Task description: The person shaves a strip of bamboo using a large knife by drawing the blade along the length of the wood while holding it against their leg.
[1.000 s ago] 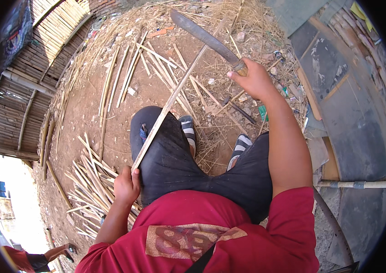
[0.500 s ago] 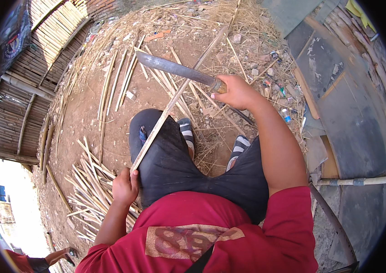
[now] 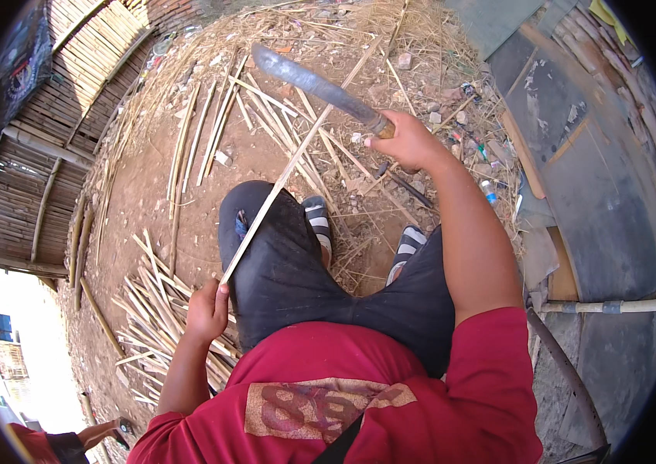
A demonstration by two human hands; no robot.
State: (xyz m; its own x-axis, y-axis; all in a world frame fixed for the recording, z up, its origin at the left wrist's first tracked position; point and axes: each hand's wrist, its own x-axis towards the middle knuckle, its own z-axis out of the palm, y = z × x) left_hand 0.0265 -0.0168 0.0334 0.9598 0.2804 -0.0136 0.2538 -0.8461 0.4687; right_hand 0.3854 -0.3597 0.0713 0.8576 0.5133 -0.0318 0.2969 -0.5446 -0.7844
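My right hand is closed round the wooden handle of a machete, whose broad grey blade points to the far left. My left hand grips the near end of a long, thin bamboo strip beside my left knee. From there the strip slants up to the far right, over my dark trousers, and the blade crosses it near its far part. Whether the blade touches the strip I cannot tell. A pile of split bamboo strips lies on the ground to the left of my left thigh.
More bamboo strips lie scattered on the dirt ahead, among straw and stones. Grey boards stand along the right side. A bamboo wall rises at the left. At the lower left, another person's leg shows.
The machete has shifted slightly right and its tip has risen toward the far side. The bamboo strip's far end has moved a little left; my left hand has barely moved.
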